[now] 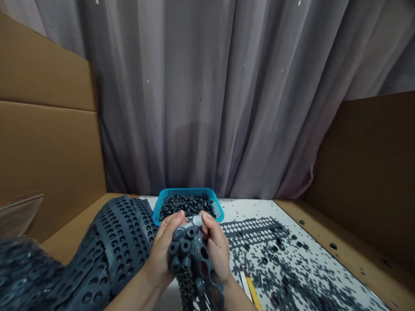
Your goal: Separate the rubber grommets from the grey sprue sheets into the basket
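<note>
Both hands grip one dark grey rubber sheet (184,248) with round holes and raised hollow studs, bent into a fold in front of me. My left hand (164,248) is closed on its left side, thumb at the upper edge. My right hand (215,244) is closed on the right side, its thumb near the same edge. The sheet's lower part hangs down between my forearms. Just beyond my hands stands a blue plastic basket (220,214) holding many small black rubber pieces (186,203).
Stacked perforated sheets (119,242) lie at left, near a clear plastic bag (21,211). A flat sheet with punched-out holes (256,229) lies at right, among scattered dark bits (311,276). A yellow-handled tool (253,293) lies near. Cardboard walls (48,142) and a grey curtain (194,108) surround the table.
</note>
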A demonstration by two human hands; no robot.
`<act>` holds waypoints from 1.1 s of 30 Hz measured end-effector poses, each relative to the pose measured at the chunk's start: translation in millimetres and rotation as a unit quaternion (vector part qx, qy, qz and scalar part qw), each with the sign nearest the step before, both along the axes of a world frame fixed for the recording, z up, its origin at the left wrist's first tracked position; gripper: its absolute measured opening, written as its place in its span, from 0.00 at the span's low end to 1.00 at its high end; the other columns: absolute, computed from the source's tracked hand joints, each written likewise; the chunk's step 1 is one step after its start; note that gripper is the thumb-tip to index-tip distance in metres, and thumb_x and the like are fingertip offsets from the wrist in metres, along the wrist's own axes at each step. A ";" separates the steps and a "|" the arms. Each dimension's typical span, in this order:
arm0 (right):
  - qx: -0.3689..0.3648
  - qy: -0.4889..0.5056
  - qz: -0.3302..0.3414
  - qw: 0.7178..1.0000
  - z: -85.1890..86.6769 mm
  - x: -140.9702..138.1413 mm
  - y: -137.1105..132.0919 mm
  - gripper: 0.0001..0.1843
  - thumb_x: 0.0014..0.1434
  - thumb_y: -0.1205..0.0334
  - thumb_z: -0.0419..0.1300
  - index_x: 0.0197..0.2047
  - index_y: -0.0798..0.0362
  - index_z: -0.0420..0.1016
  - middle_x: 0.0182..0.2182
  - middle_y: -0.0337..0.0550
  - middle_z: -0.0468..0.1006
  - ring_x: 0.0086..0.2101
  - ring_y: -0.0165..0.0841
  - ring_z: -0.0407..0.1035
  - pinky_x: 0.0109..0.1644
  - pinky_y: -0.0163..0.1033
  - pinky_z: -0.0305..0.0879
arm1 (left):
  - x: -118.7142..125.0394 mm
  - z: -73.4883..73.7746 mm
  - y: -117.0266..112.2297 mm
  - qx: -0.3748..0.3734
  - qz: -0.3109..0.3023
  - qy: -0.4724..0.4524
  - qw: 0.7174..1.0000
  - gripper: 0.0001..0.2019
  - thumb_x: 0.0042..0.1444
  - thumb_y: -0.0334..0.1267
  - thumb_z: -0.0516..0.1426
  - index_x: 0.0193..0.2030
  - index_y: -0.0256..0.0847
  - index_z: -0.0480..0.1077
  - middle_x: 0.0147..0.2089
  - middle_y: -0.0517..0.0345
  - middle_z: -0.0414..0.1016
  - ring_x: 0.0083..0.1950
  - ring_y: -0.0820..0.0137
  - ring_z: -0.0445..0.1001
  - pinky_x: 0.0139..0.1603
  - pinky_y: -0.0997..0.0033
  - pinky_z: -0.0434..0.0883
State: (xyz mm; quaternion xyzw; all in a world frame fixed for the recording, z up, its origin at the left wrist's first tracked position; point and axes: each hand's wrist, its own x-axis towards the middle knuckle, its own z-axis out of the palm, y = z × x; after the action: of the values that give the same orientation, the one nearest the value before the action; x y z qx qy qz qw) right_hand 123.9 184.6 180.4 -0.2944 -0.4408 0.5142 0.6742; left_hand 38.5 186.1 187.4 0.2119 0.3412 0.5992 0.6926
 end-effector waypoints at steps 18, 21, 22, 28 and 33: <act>0.109 -0.511 0.081 0.849 63.2 55.2 -15.6 0.20 0.62 0.60 0.48 0.19 0.54 0.53 0.17 0.32 0.54 0.21 0.25 0.50 0.24 0.33 0.45 | -26.7 23.0 -7.9 0.287 -0.155 0.444 0.835 0.13 0.51 0.47 0.59 0.33 0.38 0.69 0.32 0.57 0.69 0.36 0.69 0.65 0.35 0.75 0.64; 0.124 -0.523 0.017 0.843 56.7 58.0 -18.1 0.15 0.62 0.60 0.50 0.23 0.53 0.61 0.20 0.34 0.62 0.23 0.27 0.56 0.26 0.33 0.52 | -28.0 27.2 -7.7 0.277 -0.152 0.483 0.817 0.12 0.50 0.46 0.59 0.28 0.37 0.71 0.30 0.57 0.71 0.32 0.69 0.66 0.30 0.76 0.63; 0.155 -0.519 -0.024 0.840 52.5 58.2 -20.0 0.09 0.61 0.62 0.52 0.29 0.53 0.65 0.25 0.37 0.67 0.27 0.29 0.60 0.30 0.34 0.56 | -28.3 28.4 -8.0 0.283 -0.156 0.491 0.809 0.12 0.51 0.45 0.58 0.27 0.37 0.71 0.29 0.57 0.71 0.31 0.69 0.66 0.29 0.76 0.63; 0.312 -0.539 -0.026 0.782 32.7 63.3 -28.3 0.14 0.61 0.69 0.51 0.49 0.50 0.70 0.40 0.46 0.73 0.40 0.35 0.64 0.44 0.41 0.61 | -33.1 31.2 -16.6 0.339 -0.143 0.544 0.754 0.07 0.48 0.39 0.61 0.33 0.42 0.78 0.31 0.58 0.77 0.34 0.64 0.71 0.34 0.73 0.66; 0.275 -0.450 0.003 0.850 30.8 65.8 -25.7 0.06 0.60 0.65 0.55 0.39 0.53 0.73 0.34 0.44 0.76 0.37 0.33 0.69 0.41 0.38 0.65 | -38.3 32.0 -18.1 0.328 -0.181 0.557 0.741 0.06 0.47 0.41 0.61 0.27 0.43 0.77 0.27 0.58 0.74 0.32 0.66 0.70 0.31 0.76 0.64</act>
State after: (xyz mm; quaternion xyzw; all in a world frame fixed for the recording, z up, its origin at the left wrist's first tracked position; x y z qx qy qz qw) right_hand 189.7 158.8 211.2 -0.2951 -0.8200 0.1852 0.4541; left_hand 0.2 168.0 219.4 0.7800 0.4038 0.3126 0.3616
